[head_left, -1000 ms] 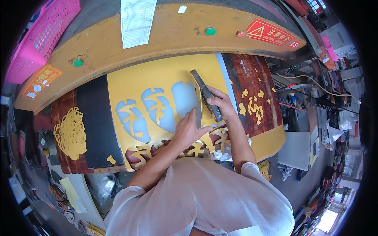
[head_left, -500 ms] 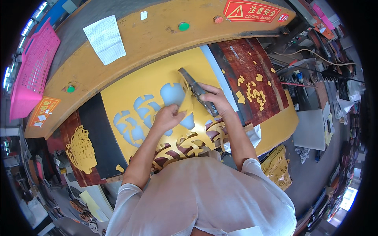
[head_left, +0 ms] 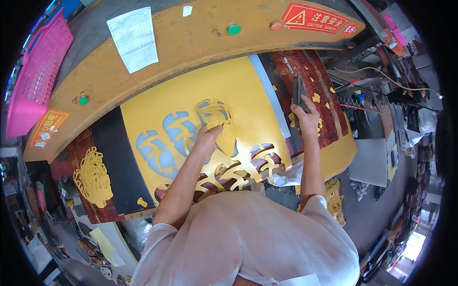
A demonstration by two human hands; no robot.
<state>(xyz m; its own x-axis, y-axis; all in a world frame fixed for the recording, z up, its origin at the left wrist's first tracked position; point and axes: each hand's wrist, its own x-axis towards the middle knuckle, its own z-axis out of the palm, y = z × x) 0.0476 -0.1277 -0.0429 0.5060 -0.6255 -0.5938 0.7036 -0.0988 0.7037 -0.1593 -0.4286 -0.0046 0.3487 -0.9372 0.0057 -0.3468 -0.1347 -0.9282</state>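
My left hand [head_left: 207, 142] is closed, thumb and fingers pinching a yellow cut-out piece [head_left: 227, 139] with strap-like openings. That piece lies over a shoe-upper-shaped hole in the yellow sheet [head_left: 191, 90]. To the right, my right hand [head_left: 307, 114] grips a dark, narrow cutting die [head_left: 298, 90], its frame seen edge-on, above the red-brown board [head_left: 329, 114]. Left of my left hand, more cut holes show a pale blue layer beneath. Along the sheet's near edge, another row of cutouts shows dark red below.
A yellow machine beam [head_left: 186, 40] with coloured buttons curves across the far side. Yellow scraps lie on the right board; a heap of cut yellow pieces [head_left: 93, 178] rests at the left. A pink basket [head_left: 40, 71] stands far left, and a stack of yellow pieces [head_left: 335, 195] lies low right.
My right hand has carried the die from the sheet rightward over the red-brown board. My left hand stays near the hole, where the yellow piece now covers much of the blue opening.
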